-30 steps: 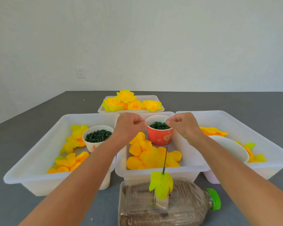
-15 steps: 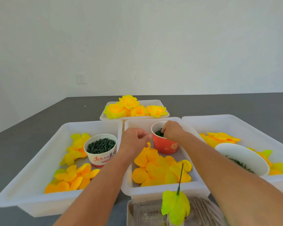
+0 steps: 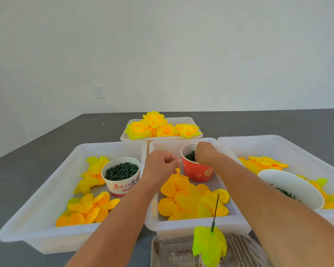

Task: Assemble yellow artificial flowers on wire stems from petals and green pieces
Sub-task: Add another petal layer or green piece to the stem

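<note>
Dark green pieces (image 3: pixel 190 157) are heaped in a red paper cup (image 3: pixel 198 170) at the back of the middle tray (image 3: pixel 197 224), and the right hand (image 3: pixel 205 153) is dipped into that cup from above, fingers curled down among them; whether a piece is yet pinched cannot be told, since the fingertips are hidden. The left hand (image 3: pixel 160 166) is held just left of the cup, over the yellow petals (image 3: pixel 191 201), its fingers curled with thumb against forefinger; something small may be nipped there, but it cannot be made out. The wire stem (image 3: pixel 214 212) is stood nearly upright in a clear bottle (image 3: pixel 201 253) at the near edge, a yellow-green petal layer (image 3: pixel 209 245) already threaded low on it. The stem is thus placed toward the person from both hands and under the right forearm, its free tip pointing up, so a picked piece is judged to need drawing back and lowering along that vertical axis, the right hand being nearer
</note>
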